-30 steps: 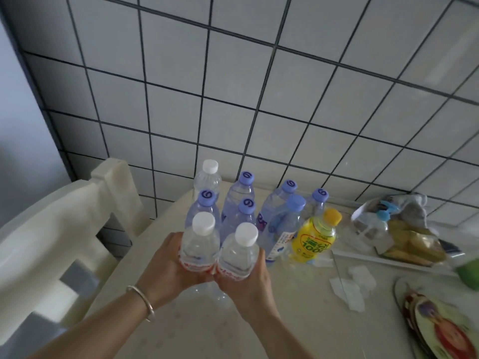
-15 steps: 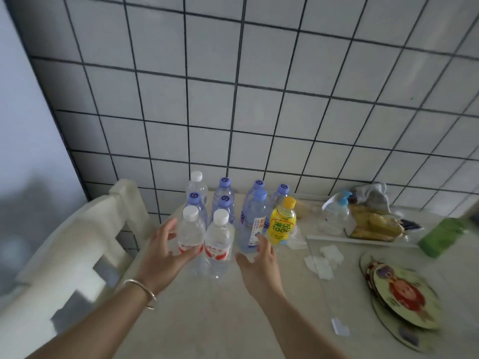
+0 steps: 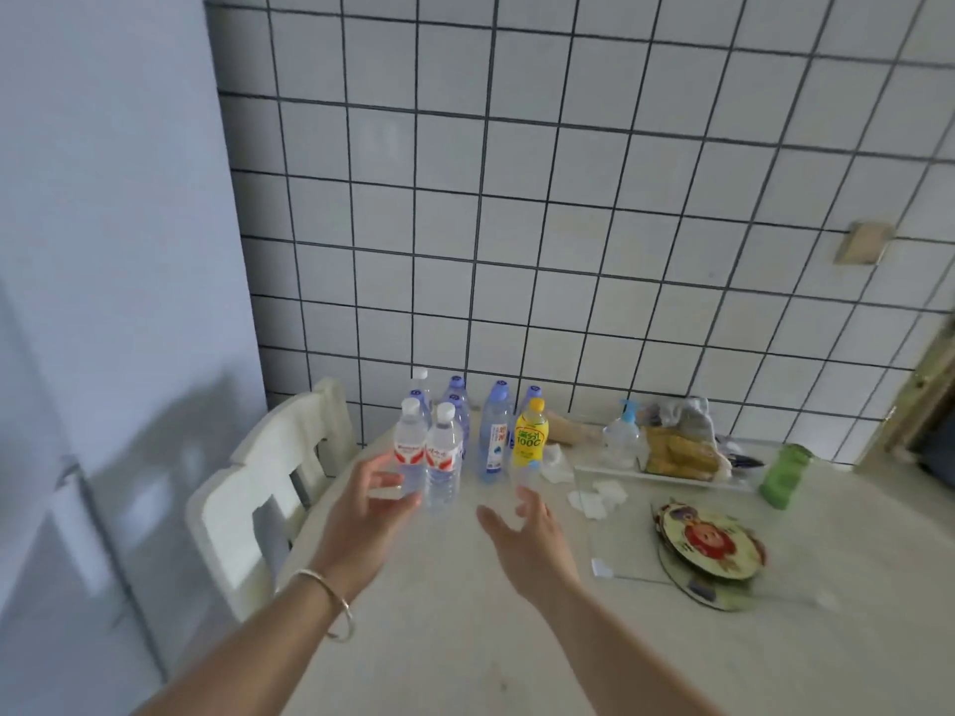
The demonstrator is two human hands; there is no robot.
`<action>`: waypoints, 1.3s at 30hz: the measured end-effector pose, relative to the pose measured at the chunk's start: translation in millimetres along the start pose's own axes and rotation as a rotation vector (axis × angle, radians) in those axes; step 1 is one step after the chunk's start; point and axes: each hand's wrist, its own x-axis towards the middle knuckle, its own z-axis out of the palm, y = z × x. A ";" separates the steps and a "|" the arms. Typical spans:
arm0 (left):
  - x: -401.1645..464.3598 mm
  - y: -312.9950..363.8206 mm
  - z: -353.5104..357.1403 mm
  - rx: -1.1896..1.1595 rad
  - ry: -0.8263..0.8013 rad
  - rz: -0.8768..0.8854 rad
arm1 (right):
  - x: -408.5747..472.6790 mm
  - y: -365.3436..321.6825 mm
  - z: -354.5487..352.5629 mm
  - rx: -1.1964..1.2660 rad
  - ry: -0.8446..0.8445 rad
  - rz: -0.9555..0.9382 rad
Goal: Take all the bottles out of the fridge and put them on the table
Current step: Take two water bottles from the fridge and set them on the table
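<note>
Head view: both hands hover over the bench (image 3: 465, 638), fingers spread and holding nothing. The left hand (image 3: 362, 514) is just in front of two white-capped bottles (image 3: 431, 457); the right hand (image 3: 522, 534) is in front of the yellow bottle (image 3: 529, 436). Blue-capped bottles (image 3: 493, 431) stand behind and beside these, near the tiled wall (image 3: 568, 224).

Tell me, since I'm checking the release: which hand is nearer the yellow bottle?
Right. The right hand is open just below and in front of the yellow bottle; the left hand is further left, by the two red-labelled bottles.
</note>
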 end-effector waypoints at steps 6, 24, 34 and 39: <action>-70.4 29.4 -20.1 0.126 -0.051 0.076 | -80.2 -36.6 -9.3 0.050 0.017 -0.045; -245.4 72.2 -132.9 -0.003 -0.166 0.063 | -329.9 -87.0 36.5 0.146 0.266 0.057; -317.4 89.2 -200.5 -0.164 -0.103 -0.023 | -406.7 -121.3 84.4 0.107 0.153 -0.084; -339.2 84.4 -255.3 0.003 0.008 0.200 | -422.4 -136.3 112.4 0.065 0.082 -0.144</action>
